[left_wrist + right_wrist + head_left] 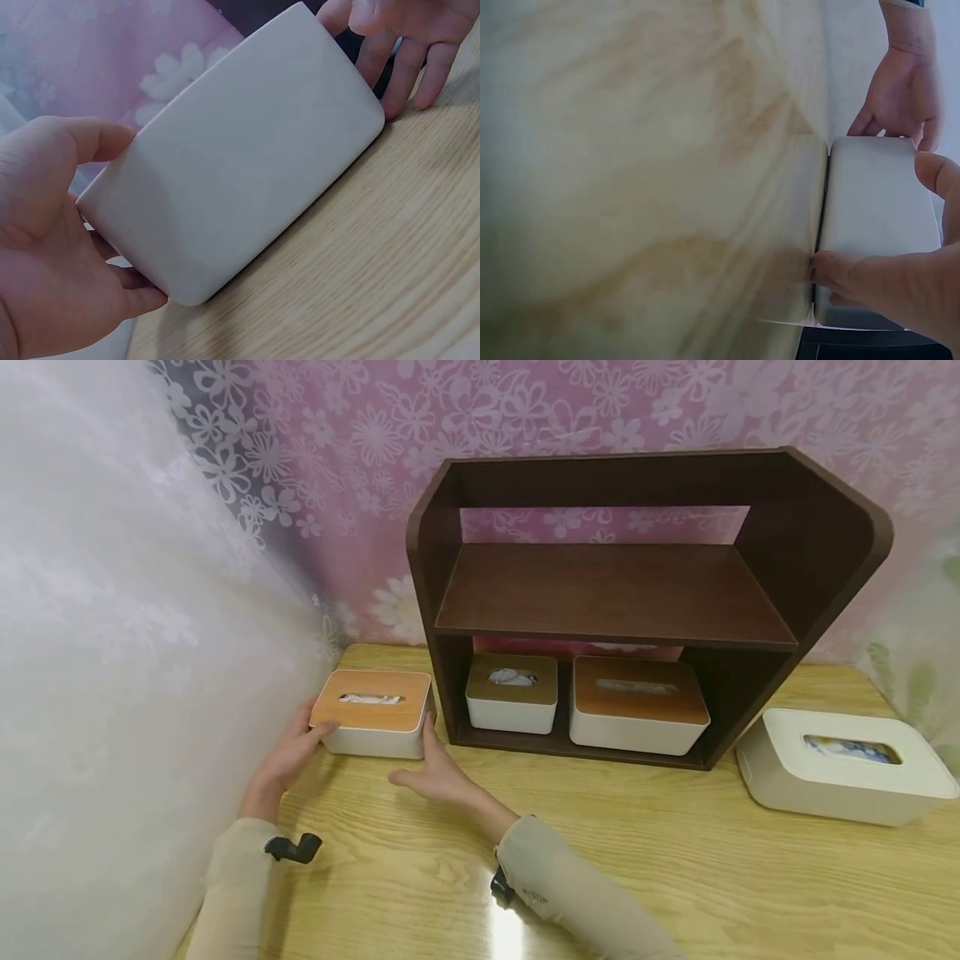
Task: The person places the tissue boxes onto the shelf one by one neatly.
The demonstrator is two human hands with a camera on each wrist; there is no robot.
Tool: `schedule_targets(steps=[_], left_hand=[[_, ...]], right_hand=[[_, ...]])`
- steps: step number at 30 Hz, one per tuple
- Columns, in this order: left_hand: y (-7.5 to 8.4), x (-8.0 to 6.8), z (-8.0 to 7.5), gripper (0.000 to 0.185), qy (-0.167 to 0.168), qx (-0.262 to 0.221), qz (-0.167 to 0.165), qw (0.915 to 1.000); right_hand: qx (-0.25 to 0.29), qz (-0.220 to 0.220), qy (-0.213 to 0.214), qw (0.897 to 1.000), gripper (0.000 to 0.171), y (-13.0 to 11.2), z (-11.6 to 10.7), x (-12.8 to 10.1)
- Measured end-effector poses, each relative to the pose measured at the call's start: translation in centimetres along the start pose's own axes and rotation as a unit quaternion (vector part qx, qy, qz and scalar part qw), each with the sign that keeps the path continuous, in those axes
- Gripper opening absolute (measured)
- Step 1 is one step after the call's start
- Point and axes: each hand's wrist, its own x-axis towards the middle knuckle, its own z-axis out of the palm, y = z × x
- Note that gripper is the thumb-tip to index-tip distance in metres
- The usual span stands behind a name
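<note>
A white tissue box with a wooden lid [371, 710] stands on the table just left of the dark shelf. My left hand [296, 747] grips its left end, thumb on the upper edge and fingers along the near side [52, 247]. My right hand [435, 772] holds the right end, with the fingertips [397, 45] against the box's corner by the shelf's side panel. In the left wrist view the box's plain white side [247, 150] fills the middle. The right wrist view shows the box [877, 195] between my right hand [900, 285] and my left hand [900, 90].
A dark brown two-level shelf [615, 602] stands against the pink floral wall. Its lower compartment holds a small tissue box [512, 693] and a wider one [637, 703]; the upper board is bare. An all-white tissue box [840, 764] lies at the right. A white curtain [112, 652] borders the left side.
</note>
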Motion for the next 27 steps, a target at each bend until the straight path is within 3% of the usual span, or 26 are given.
schedule_targets(steps=[8,14,27], left_hand=[[-0.1,-0.5,0.7,0.077,0.025,-0.017,-0.011,0.9995],[0.9,-1.1,1.4,0.083,0.057,0.028,-0.031,0.9975],[1.6,-3.3,1.9,0.085,0.086,0.043,-0.037,0.9947]], right_hand=[[-0.021,0.007,-0.04,0.999,0.114,0.2,-0.3,-0.2],[-0.025,-0.004,-0.042,0.999,0.112,0.1,-0.6,-0.4],[0.001,-0.052,-0.056,0.997,0.114,-0.5,-0.5,-1.7]])
